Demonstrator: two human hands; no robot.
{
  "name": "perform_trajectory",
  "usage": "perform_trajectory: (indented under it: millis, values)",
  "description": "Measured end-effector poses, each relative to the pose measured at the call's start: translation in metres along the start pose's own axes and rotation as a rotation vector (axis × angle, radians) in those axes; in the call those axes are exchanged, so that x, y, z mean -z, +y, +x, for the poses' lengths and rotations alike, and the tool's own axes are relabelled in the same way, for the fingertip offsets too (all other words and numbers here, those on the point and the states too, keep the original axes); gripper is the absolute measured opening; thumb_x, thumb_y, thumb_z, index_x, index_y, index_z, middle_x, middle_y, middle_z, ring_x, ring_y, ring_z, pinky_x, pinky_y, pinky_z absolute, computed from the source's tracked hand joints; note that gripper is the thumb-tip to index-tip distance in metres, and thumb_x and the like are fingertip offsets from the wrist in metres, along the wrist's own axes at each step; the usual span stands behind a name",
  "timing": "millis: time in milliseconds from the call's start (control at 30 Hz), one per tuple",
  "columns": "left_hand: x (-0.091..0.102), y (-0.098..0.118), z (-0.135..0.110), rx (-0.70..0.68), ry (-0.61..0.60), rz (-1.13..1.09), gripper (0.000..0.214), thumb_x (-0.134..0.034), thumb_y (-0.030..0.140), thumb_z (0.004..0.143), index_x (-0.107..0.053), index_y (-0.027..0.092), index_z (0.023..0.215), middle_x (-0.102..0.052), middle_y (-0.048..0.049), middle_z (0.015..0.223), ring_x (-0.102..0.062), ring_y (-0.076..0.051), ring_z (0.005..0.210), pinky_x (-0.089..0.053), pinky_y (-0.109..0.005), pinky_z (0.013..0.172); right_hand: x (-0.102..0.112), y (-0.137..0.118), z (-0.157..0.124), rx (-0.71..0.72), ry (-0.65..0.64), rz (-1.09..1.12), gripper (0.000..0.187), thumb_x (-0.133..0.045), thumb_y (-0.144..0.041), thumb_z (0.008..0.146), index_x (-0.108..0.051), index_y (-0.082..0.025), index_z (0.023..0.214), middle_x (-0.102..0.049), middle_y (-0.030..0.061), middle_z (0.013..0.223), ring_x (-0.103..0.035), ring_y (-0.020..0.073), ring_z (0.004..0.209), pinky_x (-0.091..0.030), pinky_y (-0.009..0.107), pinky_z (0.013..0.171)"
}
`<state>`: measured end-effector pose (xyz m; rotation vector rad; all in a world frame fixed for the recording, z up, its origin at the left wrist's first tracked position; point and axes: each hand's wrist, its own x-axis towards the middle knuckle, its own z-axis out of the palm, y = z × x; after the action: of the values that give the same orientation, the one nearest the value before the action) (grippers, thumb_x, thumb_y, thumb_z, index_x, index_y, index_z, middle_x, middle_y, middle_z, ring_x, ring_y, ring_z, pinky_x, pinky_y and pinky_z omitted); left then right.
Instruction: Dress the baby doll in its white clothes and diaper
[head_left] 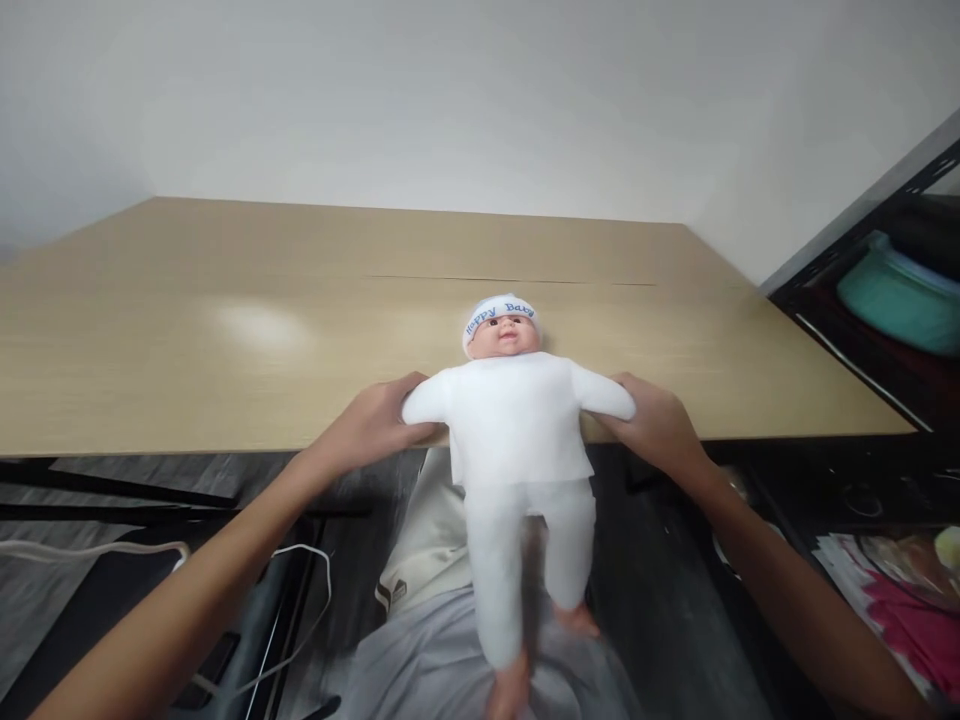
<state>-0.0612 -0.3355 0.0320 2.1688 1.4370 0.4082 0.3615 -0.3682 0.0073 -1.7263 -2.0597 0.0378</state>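
A baby doll (517, 430) in a white top and white trousers lies face up across the near table edge. Its white cap carries blue lettering that reads "Happy Baby". The head and shoulders are over the table, while the legs hang down over my lap, with both bare feet showing. My left hand (391, 415) is closed around the doll's arm on the left side of the view. On the other side, my right hand (646, 415) grips the doll's other arm. Some fingers of both hands are hidden behind the sleeves.
The wooden table (255, 380) reaches back to a pale wall. At right stands a dark shelf with a teal container (900, 295). Below it lie pink and white items (907, 620). A white cable (326, 580) hangs at lower left beside a black object.
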Motion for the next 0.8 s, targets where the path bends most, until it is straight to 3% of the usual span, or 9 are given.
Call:
perform_trajectory:
  millis: [167,367,633,800]
  values:
    - [-0.002,-0.025,0.007,0.034,0.09,0.203,0.052,-0.06,0.073,0.096,-0.065,0.022,0.102,-0.077,-0.0104,0.102,-0.072,-0.033,0.095,-0.044,-0.036,0.074,-0.015,0.01,0.016,0.001,-0.011,0.029,0.037,-0.067,-0.059,0.1,-0.073,-0.025,0.113,-0.082,0.0088,0.1,-0.077,0.0333,0.088,-0.046,0.036,0.07]
    - [0.005,-0.047,0.039,0.039,0.132,0.301,0.06,-0.056,0.083,0.096,-0.06,0.023,0.097,-0.076,-0.0124,0.098,-0.071,-0.036,0.095,-0.044,-0.039,0.074,-0.033,0.022,0.051,0.051,-0.098,0.068,0.039,-0.063,-0.062,0.101,-0.068,-0.024,0.107,-0.08,0.0084,0.095,-0.074,0.0316,0.083,-0.046,0.036,0.07]
    - [0.018,-0.086,0.122,-0.047,0.194,0.445,0.058,-0.055,0.081,0.094,-0.061,0.023,0.094,-0.078,-0.0154,0.096,-0.074,-0.038,0.092,-0.048,-0.042,0.079,-0.065,0.046,0.129,0.124,-0.016,0.074,0.044,-0.065,-0.067,0.098,-0.069,-0.023,0.099,-0.078,0.0086,0.088,-0.072,0.0285,0.076,-0.045,0.035,0.068]
    - [0.025,-0.112,0.181,-0.063,0.272,0.493,0.062,-0.056,0.084,0.091,-0.064,0.022,0.094,-0.079,-0.015,0.092,-0.076,-0.039,0.089,-0.05,-0.045,0.082,-0.087,0.063,0.188,0.143,0.024,0.111,0.049,-0.067,-0.07,0.098,-0.074,-0.022,0.106,-0.082,0.0099,0.096,-0.075,0.0297,0.081,-0.047,0.035,0.07]
